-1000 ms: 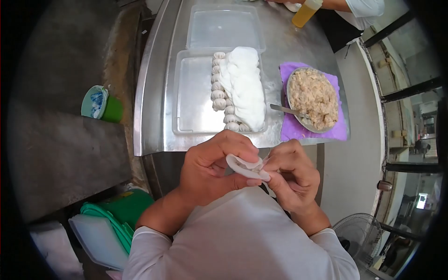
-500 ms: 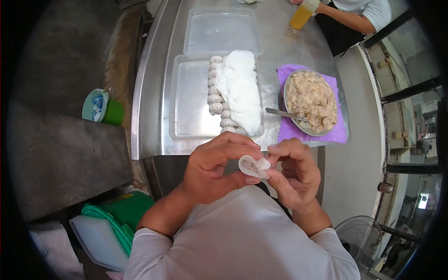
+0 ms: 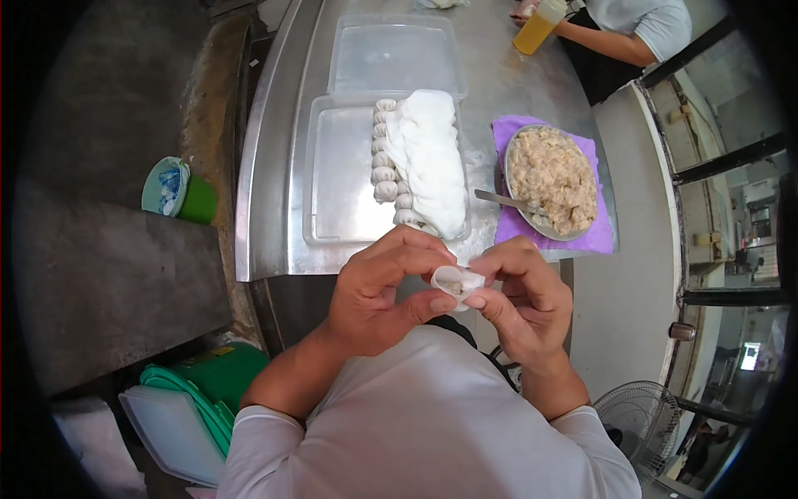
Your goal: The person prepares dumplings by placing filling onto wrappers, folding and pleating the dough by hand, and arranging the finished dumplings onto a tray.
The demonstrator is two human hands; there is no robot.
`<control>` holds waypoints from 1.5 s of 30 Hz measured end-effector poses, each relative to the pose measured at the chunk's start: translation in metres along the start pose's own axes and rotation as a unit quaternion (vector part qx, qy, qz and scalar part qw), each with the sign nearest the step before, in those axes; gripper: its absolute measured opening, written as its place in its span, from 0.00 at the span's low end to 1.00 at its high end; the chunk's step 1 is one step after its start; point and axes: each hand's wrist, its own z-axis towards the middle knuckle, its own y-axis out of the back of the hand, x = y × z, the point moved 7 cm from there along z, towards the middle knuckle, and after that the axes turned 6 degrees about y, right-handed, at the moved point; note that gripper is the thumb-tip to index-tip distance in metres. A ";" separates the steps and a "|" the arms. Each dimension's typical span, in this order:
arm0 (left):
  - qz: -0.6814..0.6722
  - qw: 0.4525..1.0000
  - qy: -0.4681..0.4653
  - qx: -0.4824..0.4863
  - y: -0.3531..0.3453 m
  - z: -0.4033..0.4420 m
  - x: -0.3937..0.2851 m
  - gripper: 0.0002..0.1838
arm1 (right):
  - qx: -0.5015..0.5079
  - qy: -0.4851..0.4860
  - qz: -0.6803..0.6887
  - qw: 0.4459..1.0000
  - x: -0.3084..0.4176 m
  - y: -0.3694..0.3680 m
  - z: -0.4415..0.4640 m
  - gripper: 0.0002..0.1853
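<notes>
Between my two hands is a small dumpling [image 3: 454, 284], its thin white wrapper cupped around a bit of filling and open at the top. My left hand [image 3: 384, 287] pinches its left side between thumb and fingers. On the other side, my right hand [image 3: 524, 299] grips the wrapper's edge with thumb and forefinger. Beyond them on the metal table, a clear plastic tray [image 3: 337, 187] holds rows of pleated dumplings [image 3: 384, 174], partly under a white cloth [image 3: 426, 166]. A bowl of minced filling [image 3: 553, 179] with a metal spatula [image 3: 499, 199] sits on a purple cloth [image 3: 594, 241].
A clear lid [image 3: 395, 54] lies behind the tray. At the far right, another person's arm [image 3: 607, 41] is near a bottle of yellow liquid [image 3: 539, 29]. A green bin [image 3: 198, 200] stands left, a fan [image 3: 640, 424] at lower right, and green and clear containers [image 3: 170, 424] at lower left.
The wrapper's opening has become smaller and rounder as my fingers gather its edge. My right hand has come slightly closer to my left. The other person's hand has shifted by the bottle.
</notes>
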 end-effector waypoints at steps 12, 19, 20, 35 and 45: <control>0.017 0.998 -0.050 -0.032 0.008 -0.003 0.000 0.11 | 0.010 -0.063 0.029 0.998 -0.002 -0.009 0.000 0.07; 0.063 0.995 -0.044 -0.058 0.009 -0.004 0.001 0.10 | 0.148 0.050 -0.137 0.978 0.013 -0.014 0.011 0.07; 0.063 0.995 -0.045 -0.058 0.008 -0.004 -0.001 0.10 | 0.156 0.048 -0.144 0.976 0.014 -0.014 0.011 0.07; 0.211 0.976 -0.052 0.021 0.020 0.009 -0.009 0.09 | 0.221 0.098 -0.141 0.960 -0.009 -0.022 0.027 0.09; -0.294 0.911 0.286 -0.049 0.051 0.000 0.081 0.17 | 0.186 -0.157 -0.042 0.969 -0.077 -0.018 0.015 0.13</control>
